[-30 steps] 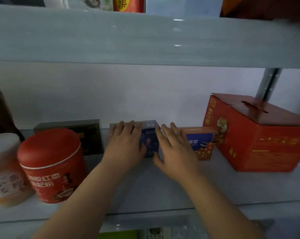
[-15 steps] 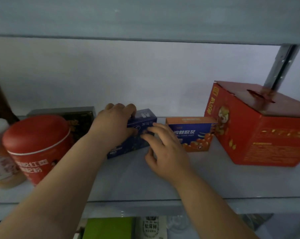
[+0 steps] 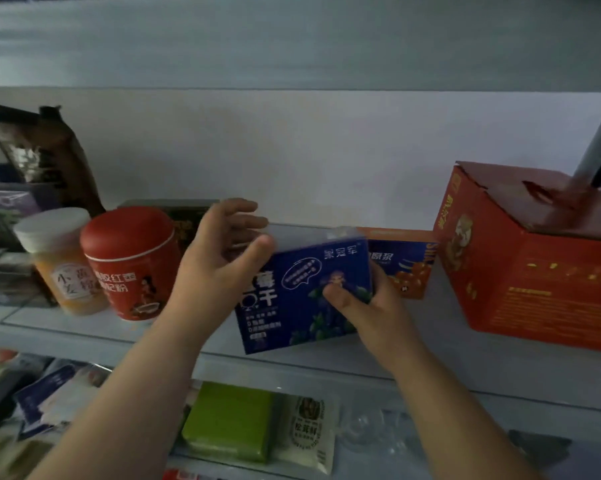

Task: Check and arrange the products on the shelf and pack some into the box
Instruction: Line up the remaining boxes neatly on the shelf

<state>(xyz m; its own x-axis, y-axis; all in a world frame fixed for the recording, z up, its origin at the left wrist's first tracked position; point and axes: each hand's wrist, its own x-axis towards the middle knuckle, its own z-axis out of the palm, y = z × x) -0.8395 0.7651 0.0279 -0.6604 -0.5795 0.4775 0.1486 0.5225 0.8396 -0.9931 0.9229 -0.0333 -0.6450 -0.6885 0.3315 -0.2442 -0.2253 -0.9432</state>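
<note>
Both our hands meet the blue box [image 3: 302, 296], tilted above the shelf [image 3: 465, 362] front, just before the orange box [image 3: 403, 265]. Our right hand [image 3: 371, 306] pinches its right side, thumb on the front. Our left hand [image 3: 216, 268] has fingers spread, thumb touching the upper left corner.

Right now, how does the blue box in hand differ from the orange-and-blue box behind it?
Pose: the blue box is tilted, pinched by the right hand; the orange-and-blue box sits level on the shelf.
Colour: the blue box is dark blue all over; the orange-and-blue box has an orange top and orange print.
View: the blue box shows most of its front; the orange-and-blue box is partly hidden behind it.
Both are small printed cartons.
</note>
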